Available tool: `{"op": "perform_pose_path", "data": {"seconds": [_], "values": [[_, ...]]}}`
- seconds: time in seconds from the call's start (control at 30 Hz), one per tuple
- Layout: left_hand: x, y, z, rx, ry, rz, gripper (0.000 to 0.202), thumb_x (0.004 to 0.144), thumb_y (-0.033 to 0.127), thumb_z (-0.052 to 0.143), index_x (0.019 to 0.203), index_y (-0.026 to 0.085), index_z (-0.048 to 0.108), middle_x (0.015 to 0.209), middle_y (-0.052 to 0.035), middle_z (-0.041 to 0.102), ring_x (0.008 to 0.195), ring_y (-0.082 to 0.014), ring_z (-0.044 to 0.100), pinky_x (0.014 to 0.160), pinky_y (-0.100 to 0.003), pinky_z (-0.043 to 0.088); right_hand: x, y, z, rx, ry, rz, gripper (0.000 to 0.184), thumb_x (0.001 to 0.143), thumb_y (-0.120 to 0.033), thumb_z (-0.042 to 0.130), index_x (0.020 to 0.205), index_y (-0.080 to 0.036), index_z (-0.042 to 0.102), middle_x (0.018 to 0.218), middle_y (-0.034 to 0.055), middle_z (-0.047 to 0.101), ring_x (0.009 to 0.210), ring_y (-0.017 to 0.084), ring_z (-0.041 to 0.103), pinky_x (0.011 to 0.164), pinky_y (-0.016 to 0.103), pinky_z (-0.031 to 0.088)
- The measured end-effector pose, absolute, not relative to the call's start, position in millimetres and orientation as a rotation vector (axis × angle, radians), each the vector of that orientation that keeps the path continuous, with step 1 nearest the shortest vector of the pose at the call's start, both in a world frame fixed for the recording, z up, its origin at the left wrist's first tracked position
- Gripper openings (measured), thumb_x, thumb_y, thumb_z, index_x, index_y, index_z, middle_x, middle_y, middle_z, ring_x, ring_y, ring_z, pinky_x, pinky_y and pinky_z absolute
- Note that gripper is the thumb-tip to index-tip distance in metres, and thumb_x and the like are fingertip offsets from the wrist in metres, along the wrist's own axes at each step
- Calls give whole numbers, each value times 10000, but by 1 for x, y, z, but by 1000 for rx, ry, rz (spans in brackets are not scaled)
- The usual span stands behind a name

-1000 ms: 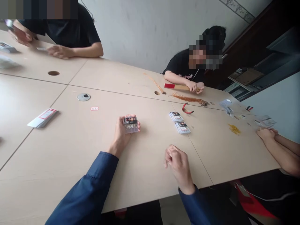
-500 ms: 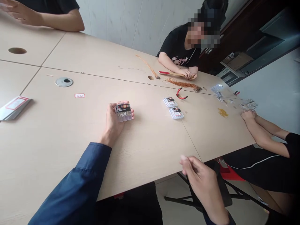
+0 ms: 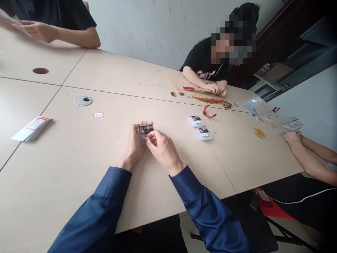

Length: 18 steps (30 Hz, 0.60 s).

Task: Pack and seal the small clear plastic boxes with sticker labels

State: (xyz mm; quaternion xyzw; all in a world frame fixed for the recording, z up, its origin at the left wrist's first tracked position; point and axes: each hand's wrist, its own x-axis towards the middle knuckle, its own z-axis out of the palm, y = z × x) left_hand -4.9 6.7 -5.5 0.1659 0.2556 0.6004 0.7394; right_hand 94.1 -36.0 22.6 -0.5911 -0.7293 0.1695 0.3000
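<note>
The left hand [image 3: 133, 149] holds a clear plastic box [image 3: 145, 133] over the counter [image 3: 79, 158], and the right hand [image 3: 163, 151] pinches its side. 2 more boxes [image 3: 196, 121] lie nearby.

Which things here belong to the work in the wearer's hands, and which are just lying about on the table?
At work: the clear plastic pack with a dark label, gripped by the left hand and pinched by the right hand.

Lying about: two similar packs, red-handled pliers, orange cords, white envelopes.
</note>
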Motion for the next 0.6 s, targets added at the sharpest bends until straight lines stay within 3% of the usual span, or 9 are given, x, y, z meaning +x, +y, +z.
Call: {"op": "perform_pose_path", "data": {"seconds": [0.27,0.37,0.47,0.53,0.6], "values": [[-7,7,-5,348,579,1313,262,835,235,425,795,130,662,799,-60,656,675,-141,623,655,-234,509,96,-38,26,-1544,-1892,579,94,810,-167,579,766,-213,510,680,-34,598,600,123,546,624,236,405],[-11,6,-2,335,501,1221,251,818,281,440,864,142,644,764,-71,651,657,-198,651,627,-318,542,114,-68,35,-1493,-1760,746,189,857,-294,546,719,-221,441,629,-52,481,556,105,449,549,219,362],[-17,6,-1,385,471,1158,294,824,341,446,934,140,631,747,-100,659,683,-259,679,603,-391,560,151,-118,42,-1595,-1520,823,327,949,-378,384,660,-241,315,571,-50,332,510,115,348,471,229,308],[-20,5,-1,398,468,1149,331,839,385,441,965,138,622,759,-117,671,698,-276,692,606,-419,571,184,-156,41,-1718,-1395,769,391,937,-415,417,608,-243,294,537,-39,342,490,123,360,460,241,328],[-22,6,0,413,461,1136,373,853,447,449,996,143,612,782,-121,679,694,-280,697,574,-416,572,220,-194,36,-1899,-1297,741,462,920,-516,451,557,-237,387,517,-6,444,481,145,446,480,266,401]]}}
